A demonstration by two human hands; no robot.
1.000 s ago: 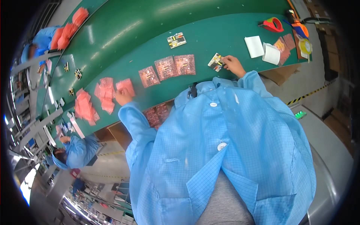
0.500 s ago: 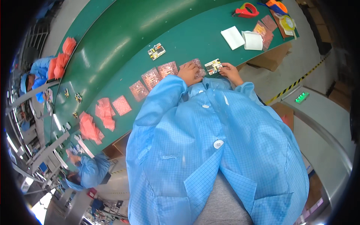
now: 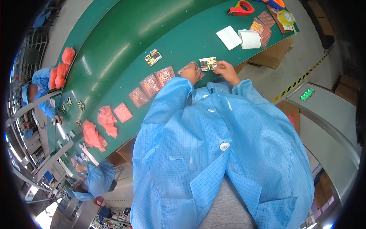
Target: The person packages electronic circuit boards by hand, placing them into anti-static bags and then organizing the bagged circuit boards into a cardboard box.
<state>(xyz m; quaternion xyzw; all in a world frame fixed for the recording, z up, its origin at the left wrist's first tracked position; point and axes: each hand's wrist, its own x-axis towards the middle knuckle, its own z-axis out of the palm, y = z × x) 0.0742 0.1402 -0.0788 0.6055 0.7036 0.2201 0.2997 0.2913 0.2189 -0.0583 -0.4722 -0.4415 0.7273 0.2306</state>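
Observation:
Between the thumb and fingers of my right hand [image 3: 227, 71] is the right edge of a circuit board [image 3: 207, 64], white with black, yellow and other coloured parts. My left hand [image 3: 191, 73] is closed on a pink bubble-wrap bag [image 3: 199, 73] just left of the board. The hand covers much of this bag, so I cannot tell how wide its mouth is. Farther left, several pink bubble-wrap bags [image 3: 150, 85] lie in a row, with boards showing through some. Another bare circuit board [image 3: 153, 57] lies on the green bench beyond them.
White pads [image 3: 229, 37], a red tape dispenser [image 3: 241, 8] and a roll of clear tape [image 3: 285, 17] lie at the far right of the green bench [image 3: 183, 42]. Pink bags [image 3: 93, 134] are piled at left. Two people in blue [image 3: 100, 178] are at left.
My right hand has brought the board left, closer to the bag. The left hand's fingers, spread over the bag before, are now bent around it. The view has shifted slightly.

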